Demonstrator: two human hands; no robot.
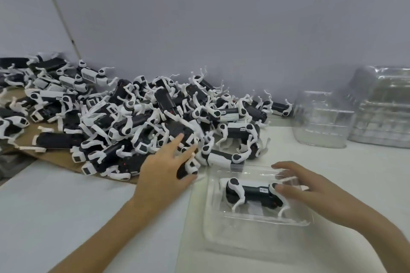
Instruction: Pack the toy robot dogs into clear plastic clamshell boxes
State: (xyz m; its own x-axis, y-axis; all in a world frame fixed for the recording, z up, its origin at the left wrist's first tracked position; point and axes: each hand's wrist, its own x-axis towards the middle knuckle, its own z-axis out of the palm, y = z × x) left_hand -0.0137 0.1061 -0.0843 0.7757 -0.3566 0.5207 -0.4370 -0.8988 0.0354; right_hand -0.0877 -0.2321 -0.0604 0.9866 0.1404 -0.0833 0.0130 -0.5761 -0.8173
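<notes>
as left hand [164, 170] and right hand [310, 194], both spread, touch dogs [250, 194], labels [263, 190] are unreadable.

Cool, even light washes over everything, leaving only faint soft shadows on the white table [66, 217]. Glare streaks the stacked clear boxes [377, 106] at right, the whole view runs a little soft, and the wide lens stretches and bends things toward the edges.
</notes>
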